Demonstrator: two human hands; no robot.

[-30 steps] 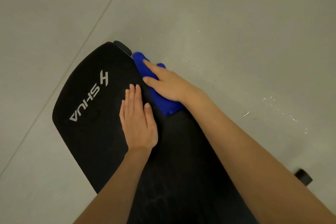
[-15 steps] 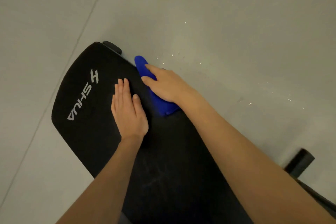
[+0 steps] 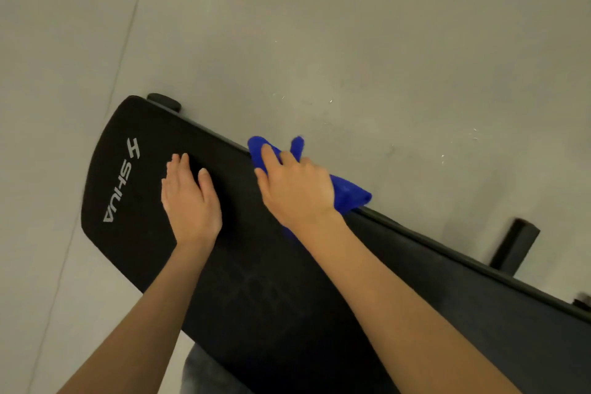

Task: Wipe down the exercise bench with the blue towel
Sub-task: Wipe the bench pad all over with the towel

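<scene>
Right hand point(image 3: 295, 189) presses the blue towel point(image 3: 348, 195) onto the counter point(image 3: 256, 297) edge, palm down, gripping cloth. Left hand point(image 3: 190, 198) lies flat, empty, beside it. Advice: keep even pressure; overlap strokes along the edge.

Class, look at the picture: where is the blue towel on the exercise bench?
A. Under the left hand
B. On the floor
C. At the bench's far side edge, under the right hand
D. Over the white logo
C: the right hand presses the blue towel against the far edge of the bench, while the left hand lies flat and bare on the pad.
</scene>
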